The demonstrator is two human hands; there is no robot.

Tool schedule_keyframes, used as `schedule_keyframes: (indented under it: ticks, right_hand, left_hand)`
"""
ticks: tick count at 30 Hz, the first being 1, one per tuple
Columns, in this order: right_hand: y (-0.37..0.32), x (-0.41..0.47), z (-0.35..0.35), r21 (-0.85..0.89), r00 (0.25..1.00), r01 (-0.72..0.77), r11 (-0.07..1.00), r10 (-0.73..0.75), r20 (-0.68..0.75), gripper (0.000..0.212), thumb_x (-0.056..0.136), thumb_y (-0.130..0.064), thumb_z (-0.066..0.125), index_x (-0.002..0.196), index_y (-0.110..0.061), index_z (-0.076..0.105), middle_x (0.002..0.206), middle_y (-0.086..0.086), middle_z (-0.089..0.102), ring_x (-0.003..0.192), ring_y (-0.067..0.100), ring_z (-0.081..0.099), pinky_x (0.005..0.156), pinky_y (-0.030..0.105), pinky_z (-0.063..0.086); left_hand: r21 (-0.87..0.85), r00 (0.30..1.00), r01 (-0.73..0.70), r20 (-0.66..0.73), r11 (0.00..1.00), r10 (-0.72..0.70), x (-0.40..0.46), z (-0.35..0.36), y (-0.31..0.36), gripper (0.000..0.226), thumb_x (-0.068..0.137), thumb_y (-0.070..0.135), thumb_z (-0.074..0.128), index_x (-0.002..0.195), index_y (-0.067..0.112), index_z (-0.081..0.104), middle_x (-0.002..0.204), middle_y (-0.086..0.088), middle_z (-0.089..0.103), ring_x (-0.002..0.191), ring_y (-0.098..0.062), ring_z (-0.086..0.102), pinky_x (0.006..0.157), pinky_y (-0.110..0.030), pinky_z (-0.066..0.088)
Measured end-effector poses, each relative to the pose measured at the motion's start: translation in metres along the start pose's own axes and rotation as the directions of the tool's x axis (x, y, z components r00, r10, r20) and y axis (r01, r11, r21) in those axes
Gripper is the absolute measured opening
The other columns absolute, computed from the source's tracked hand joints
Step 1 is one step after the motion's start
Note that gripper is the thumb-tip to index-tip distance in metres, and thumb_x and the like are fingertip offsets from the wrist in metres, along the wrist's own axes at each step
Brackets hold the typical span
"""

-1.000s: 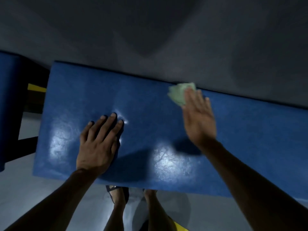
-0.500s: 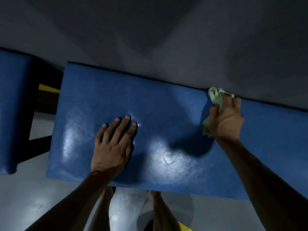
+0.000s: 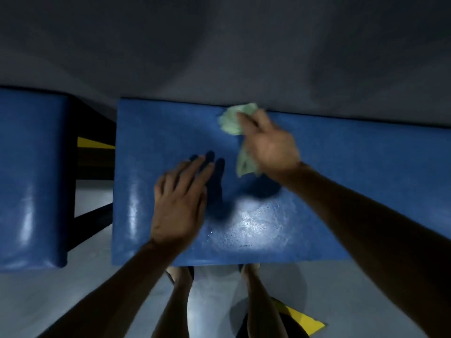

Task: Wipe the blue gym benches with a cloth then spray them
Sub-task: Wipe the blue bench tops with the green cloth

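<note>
Hands are seen from above over a blue padded gym bench [image 3: 341,181]. A crumpled pale green cloth [image 3: 233,121] is gripped by the right hand [image 3: 268,145] at the bench's far edge. The left hand [image 3: 179,203] is laid flat, fingers straight, on the padding. A second blue bench [image 3: 31,176] is set apart at left.

The scene is dim, the wall [image 3: 219,45] mottled with soft grey shadows. Light falls from near the head, throwing a white glare patch on the blue bench [image 3: 317,215] and streaks along its left end. The right hand [image 3: 271,145] and cloth [image 3: 231,120] are motion-blurred. Straight edges bow toward the corners.
</note>
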State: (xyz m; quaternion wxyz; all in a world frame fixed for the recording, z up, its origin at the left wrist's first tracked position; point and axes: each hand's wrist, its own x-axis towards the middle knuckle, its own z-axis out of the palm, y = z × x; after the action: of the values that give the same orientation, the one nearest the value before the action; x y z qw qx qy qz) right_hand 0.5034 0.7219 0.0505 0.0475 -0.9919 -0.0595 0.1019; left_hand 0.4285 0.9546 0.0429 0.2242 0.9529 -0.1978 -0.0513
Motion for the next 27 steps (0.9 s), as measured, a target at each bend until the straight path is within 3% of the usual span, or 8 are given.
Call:
schedule_keyframes:
  ticks: [4, 7, 10, 14, 18, 20, 23, 27]
  right_hand:
    - [0.068, -0.035, -0.008, 0.229, 0.914, -0.389, 0.892, 0.405, -0.024, 0.047, 0.094, -0.031, 0.062, 0.138, -0.041, 0.049, 0.118, -0.011, 0.041, 0.087, 0.017, 0.055, 0.075, 0.027, 0.044]
    - [0.033, -0.024, 0.012, 0.233, 0.779, -0.577, 0.783, 0.613, -0.132, 0.050, 0.092, -0.019, 0.052, 0.141, -0.025, 0.051, 0.138, 0.008, 0.047, 0.097, 0.039, 0.061, 0.079, 0.040, 0.050]
    - [-0.044, 0.009, 0.025, 0.285, 0.689, -0.671, 0.685, 0.717, -0.100, 0.054, 0.094, -0.016, 0.047, 0.147, -0.020, 0.043, 0.155, 0.007, 0.038, 0.111, 0.035, 0.059, 0.082, 0.038, 0.049]
    - [-0.103, 0.025, 0.026, 0.238, 0.881, -0.407, 0.882, 0.448, -0.151, 0.055, 0.079, -0.012, 0.059, 0.133, -0.008, 0.060, 0.128, 0.011, 0.061, 0.078, 0.027, 0.065, 0.051, 0.028, 0.047]
    - [-0.032, -0.008, 0.014, -0.061, 0.997, 0.080, 0.995, -0.080, 0.005, 0.098, 0.055, -0.019, 0.078, 0.148, -0.013, 0.047, 0.133, 0.012, 0.057, 0.083, 0.035, 0.062, 0.062, 0.035, 0.052]
    - [0.026, -0.025, 0.009, -0.018, 0.990, -0.138, 0.990, 0.138, -0.006, 0.087, 0.073, -0.017, 0.070, 0.153, -0.027, 0.037, 0.150, 0.009, 0.043, 0.093, 0.041, 0.063, 0.075, 0.044, 0.057]
    - [0.064, -0.046, 0.011, 0.118, 0.786, -0.603, 0.789, 0.613, -0.086, 0.065, 0.093, -0.016, 0.053, 0.154, -0.029, 0.034, 0.155, 0.012, 0.033, 0.103, 0.046, 0.060, 0.082, 0.051, 0.054]
    - [-0.011, -0.020, 0.030, 0.276, 0.639, -0.704, 0.654, 0.753, -0.155, 0.058, 0.099, -0.017, 0.046, 0.156, -0.019, 0.033, 0.160, 0.015, 0.031, 0.116, 0.044, 0.058, 0.087, 0.047, 0.050]
  left_hand:
    - [0.084, 0.998, 0.056, 0.012, 0.995, -0.058, 0.020, -0.029, -0.061, 0.054, 0.100, 0.030, 0.041, 0.153, 0.022, 0.039, 0.159, -0.005, 0.037, 0.143, -0.033, 0.034, 0.108, -0.050, 0.028]
    - [0.150, 0.995, 0.040, 0.086, 0.988, -0.054, 0.017, -0.024, -0.087, 0.056, 0.102, 0.035, 0.036, 0.157, 0.024, 0.031, 0.165, -0.002, 0.027, 0.149, -0.032, 0.024, 0.114, -0.053, 0.023]
    - [0.148, 0.997, 0.044, 0.056, 0.988, -0.052, 0.013, -0.016, -0.089, 0.056, 0.103, 0.034, 0.036, 0.158, 0.025, 0.030, 0.166, -0.001, 0.025, 0.152, -0.030, 0.022, 0.118, -0.053, 0.018]
    - [0.153, 0.998, 0.045, 0.032, 0.987, -0.051, 0.013, -0.012, -0.090, 0.055, 0.104, 0.036, 0.036, 0.158, 0.027, 0.028, 0.166, 0.001, 0.023, 0.153, -0.027, 0.020, 0.120, -0.052, 0.017]
    - [0.161, 0.998, 0.049, 0.029, 0.986, -0.054, 0.014, -0.010, -0.090, 0.056, 0.103, 0.035, 0.038, 0.158, 0.028, 0.028, 0.166, 0.002, 0.023, 0.153, -0.028, 0.021, 0.120, -0.051, 0.016]
    - [0.160, 0.998, 0.056, 0.004, 0.986, -0.058, 0.013, -0.009, -0.090, 0.056, 0.103, 0.033, 0.040, 0.157, 0.027, 0.030, 0.166, 0.001, 0.025, 0.152, -0.028, 0.022, 0.120, -0.051, 0.016]
    - [0.158, 0.998, 0.055, -0.006, 0.986, -0.055, 0.013, -0.007, -0.090, 0.056, 0.103, 0.033, 0.041, 0.157, 0.026, 0.030, 0.166, 0.001, 0.024, 0.152, -0.029, 0.021, 0.119, -0.052, 0.016]
    - [0.171, 0.999, 0.053, -0.015, 0.984, -0.051, 0.011, -0.005, -0.091, 0.056, 0.103, 0.034, 0.041, 0.157, 0.025, 0.031, 0.166, 0.000, 0.025, 0.153, -0.029, 0.020, 0.119, -0.052, 0.016]
